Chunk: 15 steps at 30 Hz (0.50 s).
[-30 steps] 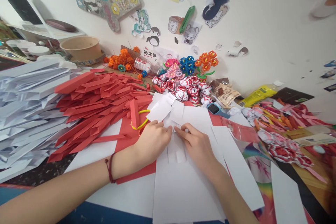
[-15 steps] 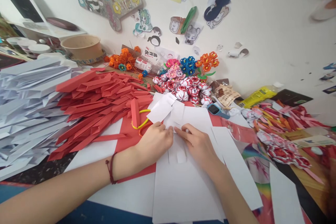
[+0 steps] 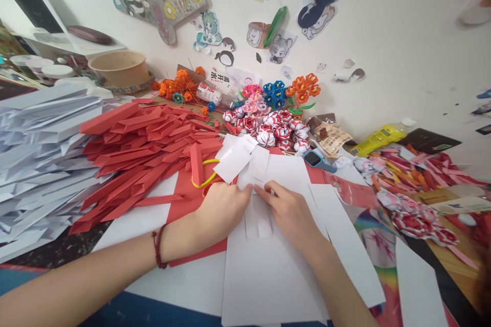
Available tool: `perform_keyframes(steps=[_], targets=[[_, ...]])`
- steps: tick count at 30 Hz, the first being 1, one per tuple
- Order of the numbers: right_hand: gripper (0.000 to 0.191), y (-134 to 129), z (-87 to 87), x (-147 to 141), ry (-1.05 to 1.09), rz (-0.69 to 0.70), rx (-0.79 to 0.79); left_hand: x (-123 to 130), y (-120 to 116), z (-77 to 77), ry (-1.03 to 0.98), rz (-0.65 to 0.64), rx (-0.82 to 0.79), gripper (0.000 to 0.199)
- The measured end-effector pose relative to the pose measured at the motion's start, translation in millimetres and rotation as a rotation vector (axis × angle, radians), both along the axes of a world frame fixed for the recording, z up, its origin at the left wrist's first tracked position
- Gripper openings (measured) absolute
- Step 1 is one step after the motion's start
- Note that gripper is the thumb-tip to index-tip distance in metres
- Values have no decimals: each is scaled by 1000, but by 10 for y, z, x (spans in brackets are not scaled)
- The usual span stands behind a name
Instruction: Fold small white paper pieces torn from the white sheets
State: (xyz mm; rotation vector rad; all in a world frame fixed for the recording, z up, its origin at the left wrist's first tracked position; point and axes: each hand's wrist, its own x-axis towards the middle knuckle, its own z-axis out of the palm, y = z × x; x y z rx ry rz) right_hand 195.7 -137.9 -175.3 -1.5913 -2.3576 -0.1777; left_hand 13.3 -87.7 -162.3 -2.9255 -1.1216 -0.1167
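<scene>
Over a stack of white paper sheets, both of my hands meet at a small white paper strip. My left hand, with a dark red cord at the wrist, has its fingers curled and its thumb on the strip's upper end. From the other side my right hand pinches the same end, its index finger and thumb close to the left thumb. The strip's lower part shows below the fingers; the held edge is mostly hidden. Just beyond lie several small white paper pieces and a yellow loop, partly covered.
Left are piles of folded white strips and folded red strips. Behind are red-and-white paper flowers, a clear bottle and a bowl. A blue watch and a yellow bottle lie to the right.
My left hand has shifted slightly down and its fingers have curled in more. My right hand stays in nearly the same place at the strip.
</scene>
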Motion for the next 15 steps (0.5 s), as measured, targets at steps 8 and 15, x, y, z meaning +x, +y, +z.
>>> perform_keyframes(steps=[8,15], targets=[[39,-15,23,7,-30,-5,-12,-9,11,26,-17,27,-43,29],[42,-13,43,7,-13,-4,-44,1,-3,40,23,22,-42,34]])
